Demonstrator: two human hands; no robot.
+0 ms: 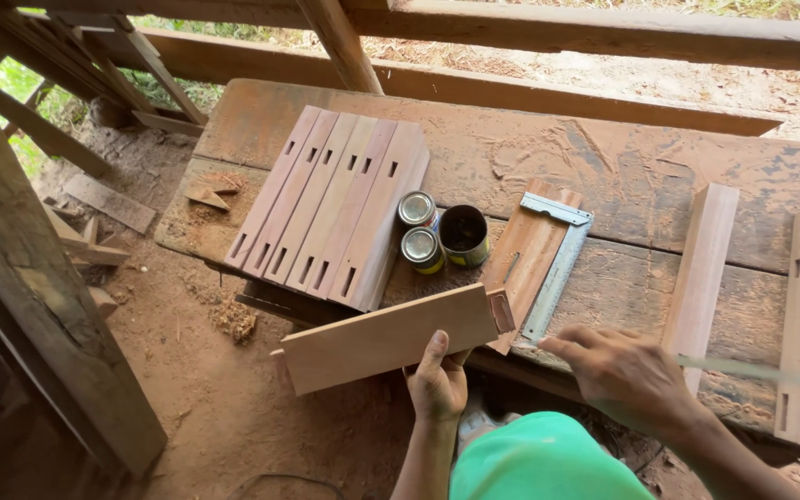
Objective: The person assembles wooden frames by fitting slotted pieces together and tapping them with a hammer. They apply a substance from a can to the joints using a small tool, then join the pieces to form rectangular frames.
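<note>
Head view | left hand (437, 380) grips wooden board (386, 338) | right hand (627, 375) beside it, grip unclear

Reddish-brown boards (331, 208), silver-topped yellow cans (421, 248), green cap (539, 463).

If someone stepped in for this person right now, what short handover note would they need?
Left hand: shut on the wooden board, held level at the workbench edge; a tenon is cut at its right end.
Right hand: grip on a thin blurred stick; what kind I cannot tell.
On the bench: stack of slotted boards, three cans, metal square, two more boards at right.
What is left cannot be told.
</note>
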